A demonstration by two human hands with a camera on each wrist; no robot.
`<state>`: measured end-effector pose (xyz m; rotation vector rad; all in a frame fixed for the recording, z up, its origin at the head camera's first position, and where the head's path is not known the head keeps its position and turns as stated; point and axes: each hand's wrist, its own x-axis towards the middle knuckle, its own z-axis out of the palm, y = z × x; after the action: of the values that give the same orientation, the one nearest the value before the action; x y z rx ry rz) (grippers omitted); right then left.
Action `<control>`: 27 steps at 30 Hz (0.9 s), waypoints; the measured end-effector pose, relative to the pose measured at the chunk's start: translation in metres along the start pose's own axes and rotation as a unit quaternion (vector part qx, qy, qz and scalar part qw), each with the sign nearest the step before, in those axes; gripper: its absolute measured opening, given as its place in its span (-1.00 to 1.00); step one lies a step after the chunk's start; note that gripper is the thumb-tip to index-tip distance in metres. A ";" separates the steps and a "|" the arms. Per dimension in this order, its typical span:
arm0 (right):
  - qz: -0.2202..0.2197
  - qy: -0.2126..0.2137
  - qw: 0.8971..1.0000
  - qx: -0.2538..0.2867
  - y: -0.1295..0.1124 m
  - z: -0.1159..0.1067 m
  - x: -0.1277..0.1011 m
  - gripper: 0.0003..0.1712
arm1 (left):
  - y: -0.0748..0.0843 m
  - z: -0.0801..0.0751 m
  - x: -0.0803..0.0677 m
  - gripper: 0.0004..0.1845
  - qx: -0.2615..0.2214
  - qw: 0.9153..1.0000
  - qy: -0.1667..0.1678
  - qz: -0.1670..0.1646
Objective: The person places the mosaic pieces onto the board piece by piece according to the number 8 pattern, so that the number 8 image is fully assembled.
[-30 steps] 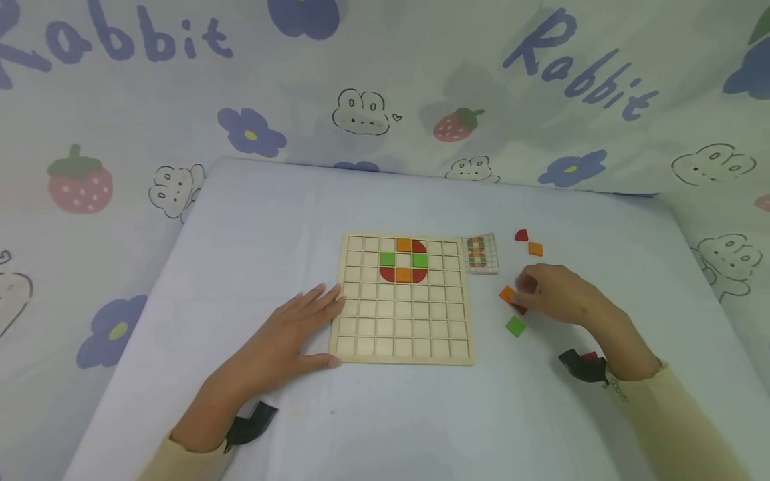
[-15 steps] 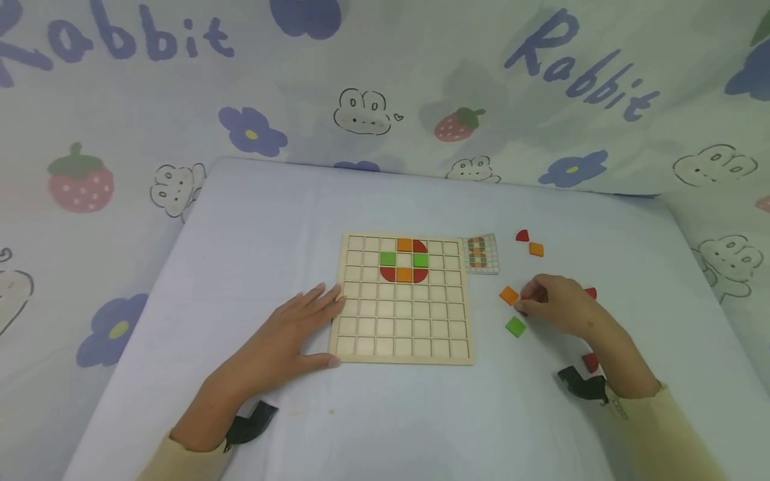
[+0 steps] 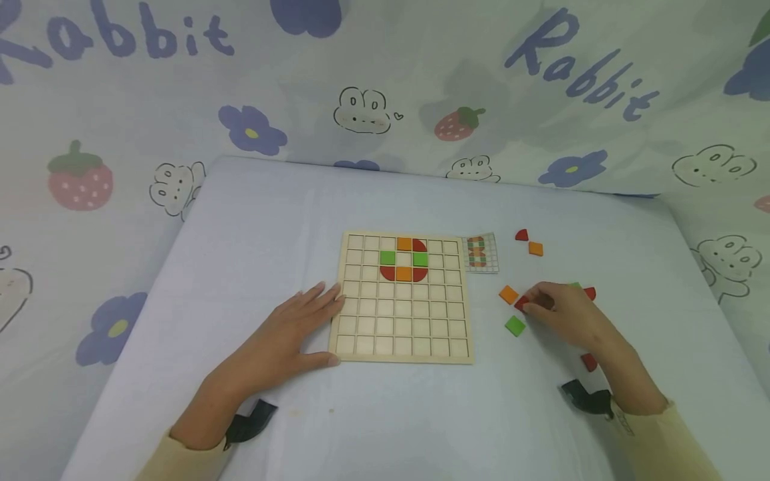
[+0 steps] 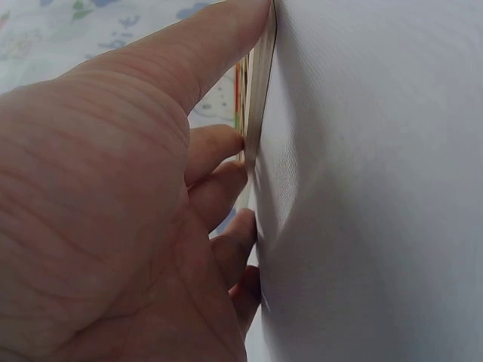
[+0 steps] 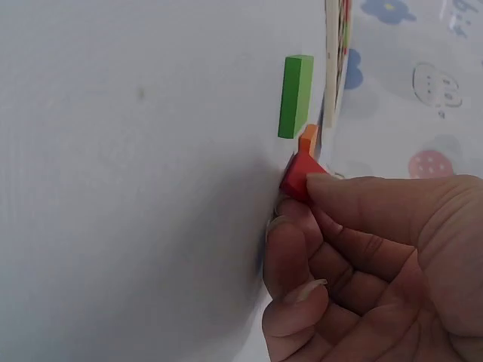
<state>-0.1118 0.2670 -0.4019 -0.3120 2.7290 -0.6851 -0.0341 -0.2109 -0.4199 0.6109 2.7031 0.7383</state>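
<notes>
Fingertips of my right hand pinch a red tile on the table, at about 3 o'clock from the wooden grid board. An orange tile lies at the red tile's 11 o'clock, a green tile at its 6 o'clock. My left hand rests flat, fingers straight, against the board's 9 o'clock edge.

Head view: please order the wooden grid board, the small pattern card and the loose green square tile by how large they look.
1. wooden grid board, clearly largest.
2. pattern card.
3. green square tile, smallest.
The card lies farther from the camera than the tile, yet looks larger, so the ranking seems safe.
</notes>
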 end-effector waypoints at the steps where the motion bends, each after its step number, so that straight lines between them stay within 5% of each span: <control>1: -0.008 0.001 1.000 0.000 0.000 -0.001 -0.001 -0.87 | 0.000 0.000 0.000 0.05 0.000 1.000 0.003 0.003; 13: -0.050 0.019 0.999 -0.006 -0.022 -0.014 0.004 -0.87 | 0.000 -0.001 -0.002 0.03 0.004 1.000 0.011 0.008; 27: -0.201 0.002 0.979 -0.019 -0.103 -0.031 0.074 -0.79 | -0.002 0.000 -0.001 0.03 0.000 1.000 0.003 0.001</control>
<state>-0.1773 0.1707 -0.3431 -0.8882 2.7081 -0.7317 -0.0340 -0.2128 -0.4207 0.6137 2.7077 0.7408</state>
